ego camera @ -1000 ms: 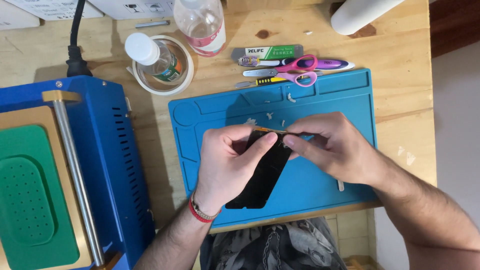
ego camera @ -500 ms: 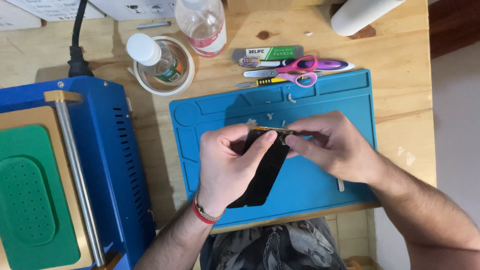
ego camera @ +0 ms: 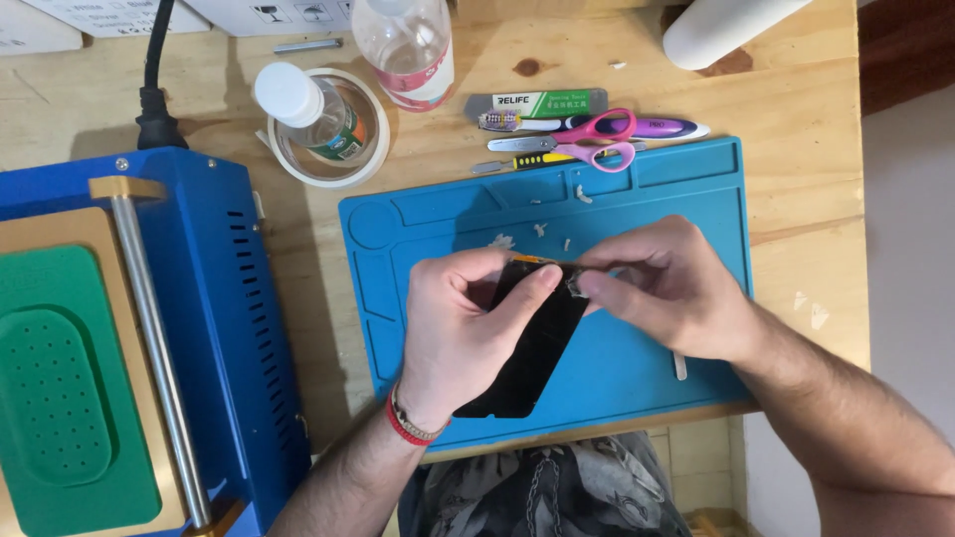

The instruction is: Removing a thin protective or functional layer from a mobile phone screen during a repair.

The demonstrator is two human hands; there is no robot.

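left hand: fingers curled, gripping | right hand: fingertips pinched, apparently closed | both forearms angled inward

The left hand covered much of the black phone panel, and the right hand hid its top corner. What the fingertips pinched there was too small to tell. At the counter's far edge, the clear bottle and white roll were cut off.

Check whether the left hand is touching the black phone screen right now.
Touching. The head view shows the left hand gripping the black phone screen, thumb pressed across its upper part above the blue mat.
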